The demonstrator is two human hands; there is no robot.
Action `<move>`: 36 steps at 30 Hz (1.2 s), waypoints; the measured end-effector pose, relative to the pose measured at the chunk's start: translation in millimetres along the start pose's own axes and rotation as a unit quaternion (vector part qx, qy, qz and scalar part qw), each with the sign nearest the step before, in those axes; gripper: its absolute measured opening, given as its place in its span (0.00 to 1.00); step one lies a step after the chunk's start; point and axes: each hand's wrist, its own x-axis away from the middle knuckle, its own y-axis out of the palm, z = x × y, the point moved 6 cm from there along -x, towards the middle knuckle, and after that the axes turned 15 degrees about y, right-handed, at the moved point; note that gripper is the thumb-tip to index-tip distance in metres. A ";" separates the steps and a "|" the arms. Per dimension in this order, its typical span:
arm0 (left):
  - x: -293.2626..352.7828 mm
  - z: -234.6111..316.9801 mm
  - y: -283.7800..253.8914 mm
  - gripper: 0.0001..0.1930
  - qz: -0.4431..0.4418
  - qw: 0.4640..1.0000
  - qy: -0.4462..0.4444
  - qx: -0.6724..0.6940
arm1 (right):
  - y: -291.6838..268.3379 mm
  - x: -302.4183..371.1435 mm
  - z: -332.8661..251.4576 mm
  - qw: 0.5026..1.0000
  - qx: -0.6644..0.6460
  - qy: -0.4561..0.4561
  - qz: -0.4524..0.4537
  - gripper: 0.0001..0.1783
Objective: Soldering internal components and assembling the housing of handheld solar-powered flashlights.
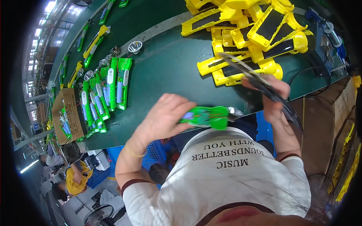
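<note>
My left hand [166, 116] is closed on the end of a green flashlight housing [211, 116], held sideways near the front edge of the bench. Inside the housing are a light blue battery, a circuit board and red wires. A shiny reflector [235, 112] shows at its right end. Farther right, my right hand [275, 88] is closed around a long, thin, dark object [288, 109], slanting from upper left to lower right; motion blurs it, so its kind is unclear. Just beyond that hand lies a pile of yellow housings [264, 30] with black panels.
Several green assemblies [113, 81] with batteries and reflectors stand at the left, beside a cardboard box [71, 109]. A blue metal fixture [320, 37] occupies the right end of the green bench [166, 64]. Blue crates [152, 156] sit below. A person in yellow [77, 177] is at lower left.
</note>
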 end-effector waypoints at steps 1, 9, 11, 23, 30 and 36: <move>-11.1 4.5 6.8 0.26 -0.001 1.000 0.026 -0.005 | 10.1 -9.1 3.1 0.997 0.034 0.009 -0.069 0.31; -59.3 11.1 16.6 0.22 0.118 0.985 0.090 -0.082 | -8.6 -22.9 -23.5 0.992 -0.109 -0.059 0.039 0.35; -66.2 3.5 10.9 0.17 0.128 0.973 0.107 -0.158 | -27.9 -8.2 -16.5 0.992 -0.079 -0.088 0.034 0.33; -71.9 -45.3 -17.3 0.11 0.074 0.974 0.040 -0.208 | -35.6 3.8 0.6 0.986 0.000 -0.141 0.088 0.37; -69.6 15.2 -6.2 0.21 0.084 0.985 0.016 -0.148 | -46.1 10.1 -0.6 0.973 -0.047 -0.171 0.147 0.34; -66.6 39.1 14.9 0.25 0.055 0.974 0.065 -0.212 | -44.5 12.7 3.8 0.975 -0.014 -0.203 0.090 0.31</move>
